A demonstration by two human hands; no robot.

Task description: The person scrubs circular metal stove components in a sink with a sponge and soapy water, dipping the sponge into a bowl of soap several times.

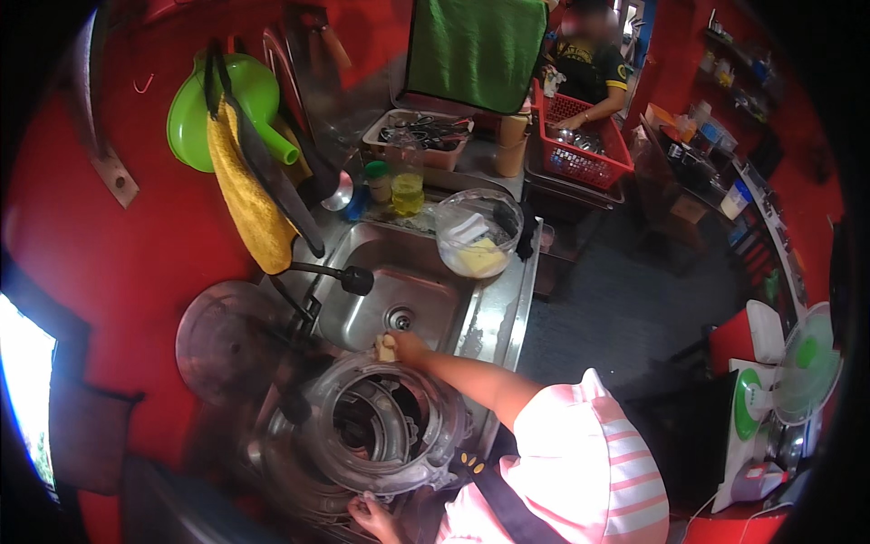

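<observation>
My right hand (pixel 410 349) holds a pale yellow sponge (pixel 386 348) against the upper rim of a large, greyish ring-shaped part (pixel 325 416) with a wide open middle. At the ring's lower edge, my left hand (pixel 372 515) grips the rim with its fingers. The ring is tilted above similar round parts (pixel 299 493), which lie at the left end of the sink counter and are partly hidden by it. Just beyond my right hand is a stainless steel sink basin (pixel 421 299) with a drain. A black faucet (pixel 340 275) reaches over the basin.
A clear bowl (pixel 480 234) with a yellow sponge stands beside the basin. Behind are a bottle of yellow liquid (pixel 408 194) and a tub of utensils (pixel 435 153). A yellow cloth (pixel 248 197) hangs from the wall. Another person (pixel 591 81) reaches into a red basket (pixel 584 149).
</observation>
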